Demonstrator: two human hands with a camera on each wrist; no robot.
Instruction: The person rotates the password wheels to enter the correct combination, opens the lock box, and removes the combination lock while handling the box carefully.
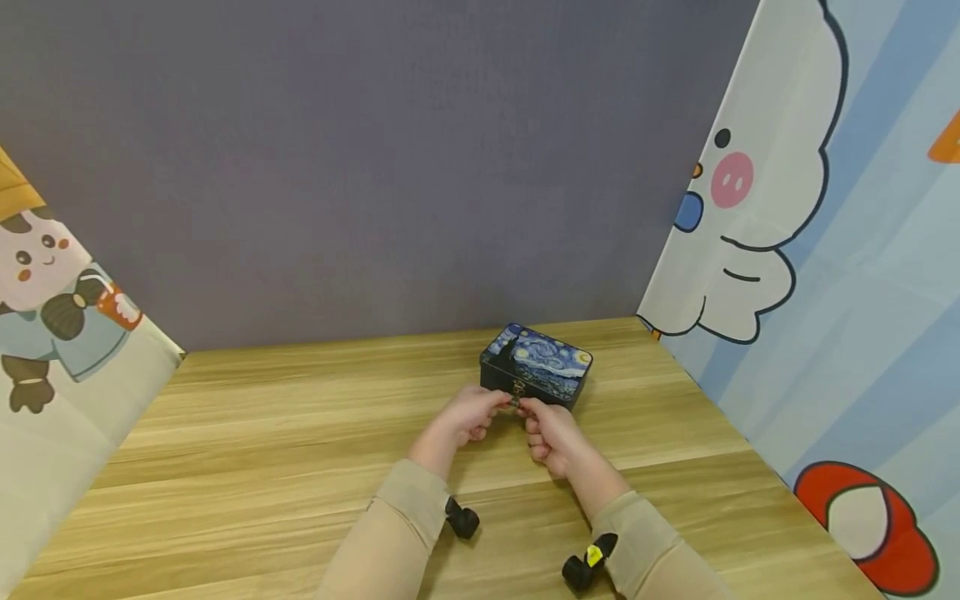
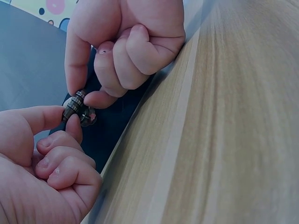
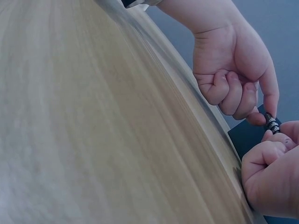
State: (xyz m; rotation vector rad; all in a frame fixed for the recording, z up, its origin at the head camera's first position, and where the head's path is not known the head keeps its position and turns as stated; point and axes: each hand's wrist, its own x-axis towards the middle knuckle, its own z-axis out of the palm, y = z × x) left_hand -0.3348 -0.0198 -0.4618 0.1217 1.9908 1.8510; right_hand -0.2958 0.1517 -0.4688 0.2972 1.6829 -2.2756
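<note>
A dark box [image 1: 543, 362] with a swirling starry-night picture on its lid sits near the back edge of the wooden table. At the latch on its front hangs a small combination padlock [image 2: 74, 105] with numbered dials. My left hand [image 1: 472, 412] pinches one end of the padlock between thumb and index finger. From the other side, my right hand [image 1: 553, 433] pinches its opposite end the same way. The other fingers of both hands are curled into the palms. In the right wrist view, the dials [image 3: 272, 124] show between the two hands' fingertips.
A grey panel [image 1: 337, 183] rises along the table's back edge, right behind the box. Cartoon-printed sheets [image 1: 847, 275] stand at the right and left sides. Wooden tabletop [image 1: 285, 450] stretches to the left of the arms. Small black cameras sit at both wrists.
</note>
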